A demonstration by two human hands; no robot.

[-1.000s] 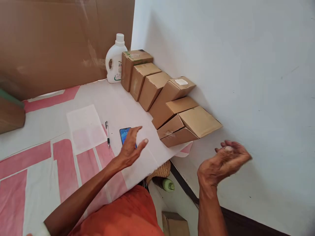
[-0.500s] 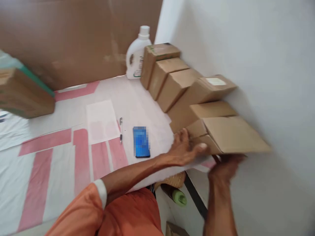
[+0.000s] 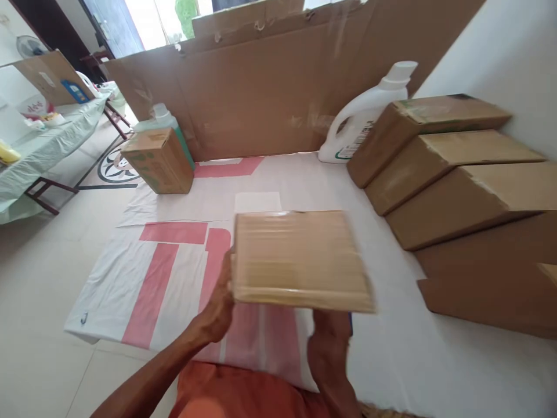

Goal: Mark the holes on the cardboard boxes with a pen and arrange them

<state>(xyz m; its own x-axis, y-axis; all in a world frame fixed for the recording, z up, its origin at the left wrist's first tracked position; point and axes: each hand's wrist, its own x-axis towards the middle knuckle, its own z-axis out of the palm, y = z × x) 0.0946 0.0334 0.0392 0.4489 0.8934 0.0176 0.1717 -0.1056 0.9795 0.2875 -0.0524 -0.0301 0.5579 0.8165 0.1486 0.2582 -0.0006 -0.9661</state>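
Both hands' grip clamps a flat box [image 3: 300, 258] above the pink-striped sheet [image 3: 152, 284] by the wall.

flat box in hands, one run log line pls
left hand: grips flat box left edge | right hand: supports underneath | box: lifted above mat

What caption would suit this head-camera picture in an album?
Both hands, left hand and right hand, hold a flat cardboard box above a pink-striped sheet.
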